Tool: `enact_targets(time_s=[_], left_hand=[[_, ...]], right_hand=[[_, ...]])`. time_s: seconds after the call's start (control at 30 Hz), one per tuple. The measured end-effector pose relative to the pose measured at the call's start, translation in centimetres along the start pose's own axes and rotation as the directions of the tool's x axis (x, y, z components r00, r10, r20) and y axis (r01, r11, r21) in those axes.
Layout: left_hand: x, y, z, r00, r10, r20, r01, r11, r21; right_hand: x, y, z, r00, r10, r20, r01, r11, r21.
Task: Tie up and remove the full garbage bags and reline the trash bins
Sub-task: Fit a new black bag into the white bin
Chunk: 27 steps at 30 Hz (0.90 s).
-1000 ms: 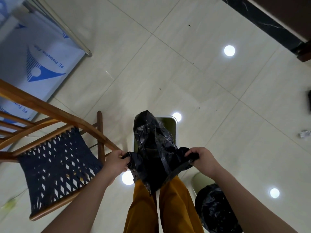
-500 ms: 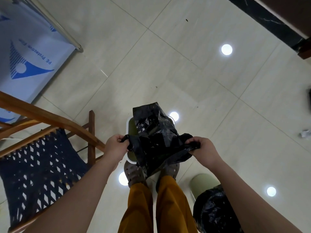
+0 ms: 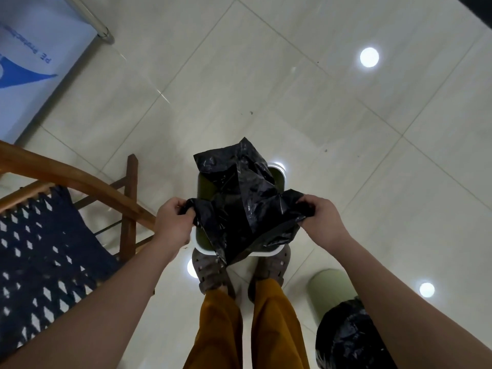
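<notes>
Nearest to me are my two legs in mustard-orange trousers (image 3: 221, 328) and my two grey perforated clogs (image 3: 210, 272) on the glossy cream tiled floor (image 3: 266, 89). At my lower right sits one full black plastic garbage bag (image 3: 346, 339), and just beyond it, touching it, one pale green rounded bin lid (image 3: 330, 288). At my left stands one wooden chair with a dark blue woven seat (image 3: 40, 257).

My two bare forearms reach forward. My left hand (image 3: 174, 222) has its fingers curled tight round one edge of a single crumpled empty black plastic liner bag (image 3: 245, 206); my right hand (image 3: 320, 219) pinches the opposite edge the same way. The bag is stretched between my two hands, directly above one olive-green trash bin with a white rim (image 3: 205, 187), which stands just ahead of my toes.

Farther off at the upper left lies one white sheet printed in blue (image 3: 32, 75), with one metal tube (image 3: 90, 22) along its edge. Four round light reflections dot the tiles.
</notes>
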State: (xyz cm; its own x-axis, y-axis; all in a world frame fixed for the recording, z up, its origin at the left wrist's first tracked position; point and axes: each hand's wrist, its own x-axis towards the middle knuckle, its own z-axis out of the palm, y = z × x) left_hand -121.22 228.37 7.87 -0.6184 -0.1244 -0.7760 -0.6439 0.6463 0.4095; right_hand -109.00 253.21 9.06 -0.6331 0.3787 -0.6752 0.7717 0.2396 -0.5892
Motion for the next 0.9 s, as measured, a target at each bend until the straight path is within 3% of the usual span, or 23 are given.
enact_targets(time_s=[0.2,0.33,0.4,0.5,0.6,0.73,0.8,0.9], left_hand=[[1.4,-1.8,0.6,0.999,-0.009,0.036,0.010,1.000,-0.024],[0.8,-2.6,0.4,0.997,-0.036,0.075,0.045,0.992,-0.116],[0.3,-2.7,0.0,0.997,-0.028,0.077,0.040,0.987,-0.153],[0.0,-2.9,-0.6,0.998,0.041,0.041,-0.040,0.999,-0.020],[-0.2,-2.5,-1.0,0.974,0.219,0.053,-0.225,0.959,0.173],[-0.2,-0.7,-0.6,0.822,0.517,0.236,-0.568,0.762,0.311],[-0.2,0.2,-0.1,0.723,0.581,0.375,-0.691,0.629,0.357],[0.4,0.7,1.2,0.618,0.586,0.523,-0.777,0.353,0.522]], right_hand=[[1.1,1.8,1.8,1.000,-0.021,-0.003,0.021,0.998,-0.062],[-0.1,2.1,2.1,0.991,-0.103,0.090,0.109,0.992,-0.056],[-1.0,2.0,2.0,0.983,-0.075,0.168,0.079,0.997,-0.012],[-2.2,2.3,1.4,0.980,-0.002,0.198,0.018,0.997,-0.081],[-2.9,1.9,0.7,0.997,0.023,0.069,-0.023,1.000,0.003],[-2.2,0.7,0.5,1.000,0.002,-0.017,-0.001,0.997,0.073],[-1.3,0.1,0.7,0.999,-0.050,-0.017,0.051,0.998,0.046],[0.6,-0.4,1.3,0.982,-0.176,0.072,0.188,0.952,-0.241]])
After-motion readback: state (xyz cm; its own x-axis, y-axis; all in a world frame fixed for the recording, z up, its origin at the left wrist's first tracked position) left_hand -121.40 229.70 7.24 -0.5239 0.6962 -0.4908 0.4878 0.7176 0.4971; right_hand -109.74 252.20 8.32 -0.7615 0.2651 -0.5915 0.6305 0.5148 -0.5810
